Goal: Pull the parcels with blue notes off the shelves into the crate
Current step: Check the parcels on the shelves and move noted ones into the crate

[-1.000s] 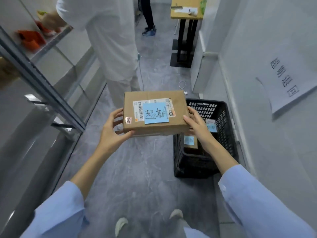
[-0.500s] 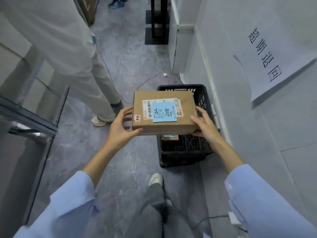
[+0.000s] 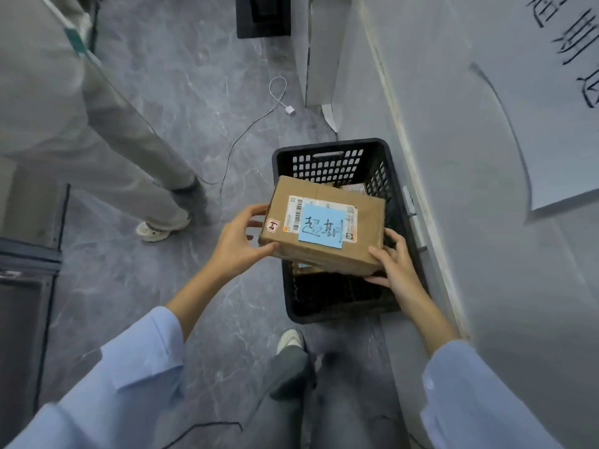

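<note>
A brown cardboard parcel [image 3: 327,202] with a white shipping label and a blue note [image 3: 321,225] on top hangs tilted over the black plastic crate [image 3: 327,309]. My left hand [image 3: 238,241] grips its left end, thumb at the near edge. My right hand [image 3: 393,265] holds its near right corner from below, inside the crate's rim. Other parcels lie in the crate, mostly hidden under the held one.
The crate stands on the grey floor against the white wall [image 3: 486,189] on the right. Another person in light clothes [image 3: 97,131] stands at the left. A thin white cable [image 3: 256,121] trails across the floor. A shelf frame [image 3: 29,257] is at the far left.
Both hands have carried the parcel right and down, from in front of the crate to over its opening. The view has tipped further down toward the crate.
</note>
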`<state>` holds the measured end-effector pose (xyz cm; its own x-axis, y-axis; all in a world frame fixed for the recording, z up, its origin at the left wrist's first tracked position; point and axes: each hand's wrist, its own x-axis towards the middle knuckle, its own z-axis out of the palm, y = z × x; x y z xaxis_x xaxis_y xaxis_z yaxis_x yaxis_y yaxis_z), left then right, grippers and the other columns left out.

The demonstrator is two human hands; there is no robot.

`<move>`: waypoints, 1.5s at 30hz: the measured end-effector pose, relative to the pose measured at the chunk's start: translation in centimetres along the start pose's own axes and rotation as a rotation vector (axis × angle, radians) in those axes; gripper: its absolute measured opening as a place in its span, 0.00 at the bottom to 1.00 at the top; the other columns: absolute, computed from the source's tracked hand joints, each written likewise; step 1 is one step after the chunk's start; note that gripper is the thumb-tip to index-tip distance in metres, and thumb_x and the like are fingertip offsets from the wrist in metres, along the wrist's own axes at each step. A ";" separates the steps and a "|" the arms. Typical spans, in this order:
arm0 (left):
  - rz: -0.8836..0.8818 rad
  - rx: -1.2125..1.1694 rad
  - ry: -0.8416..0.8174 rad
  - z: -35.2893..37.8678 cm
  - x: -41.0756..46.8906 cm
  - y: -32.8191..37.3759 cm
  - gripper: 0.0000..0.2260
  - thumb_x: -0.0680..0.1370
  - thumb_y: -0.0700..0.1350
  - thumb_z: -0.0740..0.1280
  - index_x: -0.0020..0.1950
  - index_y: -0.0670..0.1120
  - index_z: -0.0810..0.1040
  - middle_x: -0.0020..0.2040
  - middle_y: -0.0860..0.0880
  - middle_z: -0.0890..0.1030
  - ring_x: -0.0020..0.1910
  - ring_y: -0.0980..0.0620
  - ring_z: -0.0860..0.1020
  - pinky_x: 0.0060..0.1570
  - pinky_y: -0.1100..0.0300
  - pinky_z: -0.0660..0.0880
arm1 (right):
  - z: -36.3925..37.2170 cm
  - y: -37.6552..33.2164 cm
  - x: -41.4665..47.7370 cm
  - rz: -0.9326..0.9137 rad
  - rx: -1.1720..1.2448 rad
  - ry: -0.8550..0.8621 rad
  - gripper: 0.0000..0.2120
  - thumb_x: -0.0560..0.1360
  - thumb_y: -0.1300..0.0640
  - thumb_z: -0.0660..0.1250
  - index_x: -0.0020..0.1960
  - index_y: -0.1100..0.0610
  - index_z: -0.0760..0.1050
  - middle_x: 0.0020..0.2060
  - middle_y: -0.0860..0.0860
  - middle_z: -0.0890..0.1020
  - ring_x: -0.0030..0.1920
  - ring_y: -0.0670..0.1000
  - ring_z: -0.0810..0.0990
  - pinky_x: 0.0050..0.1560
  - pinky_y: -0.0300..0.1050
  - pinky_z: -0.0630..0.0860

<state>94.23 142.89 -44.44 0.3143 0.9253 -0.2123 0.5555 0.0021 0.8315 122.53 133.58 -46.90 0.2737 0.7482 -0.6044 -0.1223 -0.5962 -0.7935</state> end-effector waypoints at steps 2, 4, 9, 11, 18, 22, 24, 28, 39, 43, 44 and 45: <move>0.000 0.020 -0.039 0.9 1.3 -0.6 0.32 0.71 0.43 0.77 0.71 0.50 0.69 0.66 0.54 0.75 0.61 0.55 0.75 0.60 0.52 0.75 | -0.4 1.4 1.2 0.026 0.019 0.024 0.24 0.80 0.54 0.65 0.71 0.42 0.60 0.67 0.52 0.74 0.63 0.51 0.76 0.51 0.53 0.81; -0.014 0.045 -0.059 2.3 2.9 -1.6 0.31 0.71 0.44 0.77 0.72 0.50 0.68 0.66 0.53 0.75 0.61 0.55 0.74 0.60 0.54 0.74 | -1.1 3.1 3.0 0.046 0.030 0.057 0.25 0.79 0.53 0.66 0.72 0.43 0.59 0.67 0.53 0.74 0.64 0.51 0.76 0.53 0.56 0.81; -0.046 0.048 -0.046 4.3 4.8 -3.5 0.30 0.72 0.44 0.76 0.71 0.52 0.69 0.63 0.55 0.76 0.59 0.55 0.75 0.58 0.57 0.73 | -2.6 7.3 6.1 0.133 0.090 0.152 0.26 0.79 0.55 0.66 0.71 0.43 0.59 0.67 0.53 0.73 0.66 0.53 0.74 0.54 0.60 0.80; -0.060 0.042 -0.046 4.9 5.1 -4.3 0.29 0.72 0.44 0.76 0.70 0.53 0.69 0.62 0.56 0.76 0.59 0.55 0.75 0.58 0.56 0.73 | -2.8 9.0 7.0 0.170 0.131 0.197 0.27 0.79 0.56 0.66 0.72 0.44 0.58 0.67 0.51 0.71 0.66 0.53 0.73 0.55 0.61 0.80; -0.082 0.046 -0.044 6.9 6.2 -5.8 0.30 0.72 0.43 0.76 0.71 0.52 0.69 0.62 0.55 0.77 0.59 0.55 0.76 0.59 0.56 0.73 | -1.5 13.4 9.3 0.257 0.192 0.385 0.31 0.78 0.59 0.67 0.74 0.45 0.54 0.68 0.53 0.68 0.64 0.55 0.72 0.59 0.63 0.77; -0.081 0.059 -0.047 7.8 6.9 -6.1 0.29 0.72 0.44 0.76 0.71 0.51 0.69 0.63 0.56 0.77 0.60 0.56 0.75 0.59 0.57 0.72 | 0.4 14.7 10.4 0.264 0.159 0.475 0.33 0.78 0.58 0.67 0.73 0.41 0.52 0.70 0.54 0.66 0.63 0.56 0.72 0.60 0.62 0.76; -0.067 0.075 -0.056 8.1 7.2 -6.3 0.30 0.72 0.44 0.75 0.71 0.52 0.69 0.64 0.56 0.76 0.60 0.57 0.75 0.60 0.57 0.72 | 1.6 15.0 10.8 0.256 0.147 0.540 0.34 0.77 0.57 0.68 0.73 0.41 0.51 0.69 0.55 0.64 0.61 0.56 0.72 0.62 0.64 0.75; 0.028 0.230 -0.067 8.4 7.6 -6.9 0.30 0.73 0.47 0.74 0.72 0.52 0.68 0.69 0.57 0.72 0.66 0.59 0.70 0.66 0.58 0.67 | 4.3 15.3 11.6 0.247 0.206 0.717 0.34 0.77 0.59 0.67 0.75 0.47 0.51 0.69 0.60 0.62 0.59 0.58 0.73 0.61 0.53 0.73; 0.133 0.437 -0.059 7.9 8.8 -8.9 0.31 0.73 0.56 0.68 0.75 0.54 0.66 0.75 0.57 0.66 0.72 0.55 0.65 0.68 0.57 0.59 | 7.8 16.5 14.7 0.273 0.347 0.971 0.35 0.76 0.60 0.68 0.75 0.50 0.53 0.70 0.61 0.61 0.62 0.60 0.71 0.58 0.53 0.73; 0.137 0.457 -0.063 7.4 8.7 -9.4 0.30 0.73 0.57 0.67 0.74 0.55 0.66 0.75 0.59 0.66 0.71 0.55 0.65 0.67 0.53 0.62 | 7.5 17.9 15.3 0.314 0.351 0.866 0.41 0.74 0.62 0.71 0.77 0.49 0.50 0.67 0.59 0.67 0.59 0.55 0.72 0.56 0.50 0.72; 0.133 0.458 -0.061 7.3 8.7 -9.5 0.30 0.73 0.58 0.67 0.74 0.56 0.66 0.75 0.59 0.66 0.72 0.55 0.65 0.67 0.52 0.62 | 7.3 18.1 15.3 0.328 0.345 0.839 0.42 0.73 0.64 0.72 0.77 0.49 0.49 0.67 0.59 0.69 0.60 0.56 0.73 0.57 0.49 0.72; 0.126 0.457 -0.057 7.1 8.6 -9.6 0.30 0.73 0.58 0.67 0.74 0.56 0.66 0.75 0.59 0.66 0.72 0.55 0.64 0.68 0.50 0.63 | 7.1 18.4 15.4 0.336 0.326 0.816 0.43 0.72 0.66 0.72 0.77 0.49 0.50 0.67 0.59 0.69 0.62 0.58 0.74 0.57 0.48 0.71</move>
<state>97.07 148.13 -57.94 0.4357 0.8853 -0.1626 0.7877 -0.2877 0.5447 117.74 136.24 -71.33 0.7446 0.0434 -0.6661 -0.5431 -0.5408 -0.6423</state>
